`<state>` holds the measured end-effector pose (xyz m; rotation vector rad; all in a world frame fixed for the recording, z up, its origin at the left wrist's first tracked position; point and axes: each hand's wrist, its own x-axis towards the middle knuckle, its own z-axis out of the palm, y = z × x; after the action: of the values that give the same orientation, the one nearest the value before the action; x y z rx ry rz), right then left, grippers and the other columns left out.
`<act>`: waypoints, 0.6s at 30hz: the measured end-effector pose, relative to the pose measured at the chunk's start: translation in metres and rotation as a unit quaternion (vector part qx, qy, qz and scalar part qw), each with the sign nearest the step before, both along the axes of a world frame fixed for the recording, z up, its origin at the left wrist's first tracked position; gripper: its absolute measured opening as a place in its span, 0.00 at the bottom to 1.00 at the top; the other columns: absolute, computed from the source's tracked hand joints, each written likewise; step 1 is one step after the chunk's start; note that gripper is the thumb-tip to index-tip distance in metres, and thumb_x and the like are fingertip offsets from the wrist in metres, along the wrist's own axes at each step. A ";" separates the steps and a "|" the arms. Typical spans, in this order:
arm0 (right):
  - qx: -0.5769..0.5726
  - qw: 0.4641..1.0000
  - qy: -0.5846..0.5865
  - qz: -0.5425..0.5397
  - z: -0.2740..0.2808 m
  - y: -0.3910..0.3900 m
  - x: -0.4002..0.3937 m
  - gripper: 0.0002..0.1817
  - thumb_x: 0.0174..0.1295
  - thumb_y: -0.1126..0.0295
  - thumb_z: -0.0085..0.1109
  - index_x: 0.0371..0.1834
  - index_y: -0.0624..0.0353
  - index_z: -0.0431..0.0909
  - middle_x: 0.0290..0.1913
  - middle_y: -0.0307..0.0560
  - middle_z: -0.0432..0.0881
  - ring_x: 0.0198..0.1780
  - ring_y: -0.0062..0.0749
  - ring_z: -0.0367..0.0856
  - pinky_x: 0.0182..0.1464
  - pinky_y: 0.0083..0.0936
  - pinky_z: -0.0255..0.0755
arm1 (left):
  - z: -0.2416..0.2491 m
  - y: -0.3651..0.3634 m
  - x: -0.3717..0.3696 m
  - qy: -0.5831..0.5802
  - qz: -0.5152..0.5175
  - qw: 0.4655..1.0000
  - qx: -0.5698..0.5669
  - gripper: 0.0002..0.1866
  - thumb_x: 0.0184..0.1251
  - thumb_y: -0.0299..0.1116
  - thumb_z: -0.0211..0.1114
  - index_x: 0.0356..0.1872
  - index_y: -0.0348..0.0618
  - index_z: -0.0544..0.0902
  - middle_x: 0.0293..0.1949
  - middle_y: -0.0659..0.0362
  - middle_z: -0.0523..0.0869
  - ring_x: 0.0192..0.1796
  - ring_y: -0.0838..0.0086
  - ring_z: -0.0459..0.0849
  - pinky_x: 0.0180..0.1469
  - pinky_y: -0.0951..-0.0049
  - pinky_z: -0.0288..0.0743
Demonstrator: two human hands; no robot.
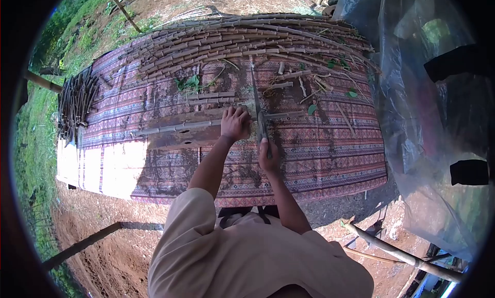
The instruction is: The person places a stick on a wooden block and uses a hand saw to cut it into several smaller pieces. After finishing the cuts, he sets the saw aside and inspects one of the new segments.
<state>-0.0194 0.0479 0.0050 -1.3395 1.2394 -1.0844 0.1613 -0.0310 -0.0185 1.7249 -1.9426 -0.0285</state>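
My left hand (236,124) is closed round a long knobby cassava stem (178,128) lying across a flat wooden board (198,138). The stem reaches left from my fist, and a piece of it (289,114) shows to the right beyond the blade. My right hand (268,156) grips the handle of a hand saw (258,99), whose narrow blade points away from me and crosses the stem just right of my left hand. Pale sawdust lies around the blade. Two short cut stem pieces (211,98) rest just beyond the board.
Long stems (221,40) are heaped along the table's far side. A bundle of short cuttings (77,105) stands at the left end. Green leaves (192,83) and scraps lie on the patterned cloth (330,164). Plastic sheeting (407,117) hangs at the right; poles (407,259) stand around.
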 end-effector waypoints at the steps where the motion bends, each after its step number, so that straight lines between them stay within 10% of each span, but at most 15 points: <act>1: 0.015 1.000 -0.007 0.015 0.004 0.000 -0.002 0.20 0.77 0.58 0.45 0.26 0.57 0.68 0.20 0.33 0.68 0.21 0.18 0.67 0.25 0.21 0.61 | 0.001 0.000 -0.001 -0.002 0.002 1.000 -0.006 0.11 0.54 0.42 0.69 0.35 0.53 0.79 0.38 0.59 0.76 0.48 0.58 0.73 0.50 0.57 0.67; 18: -0.006 1.000 -0.015 0.007 -0.018 0.008 -0.006 0.20 0.77 0.61 0.46 0.25 0.57 0.70 0.16 0.33 0.67 0.19 0.18 0.68 0.23 0.24 0.60 | 0.003 0.000 -0.001 0.002 -0.010 1.000 -0.019 0.10 0.53 0.40 0.68 0.34 0.53 0.79 0.36 0.58 0.75 0.47 0.58 0.73 0.49 0.57 0.67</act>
<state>-0.0255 0.0561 -0.0135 -1.3352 1.2010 -1.1000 0.1601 -0.0310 -0.0159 1.6808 -1.9456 -0.0021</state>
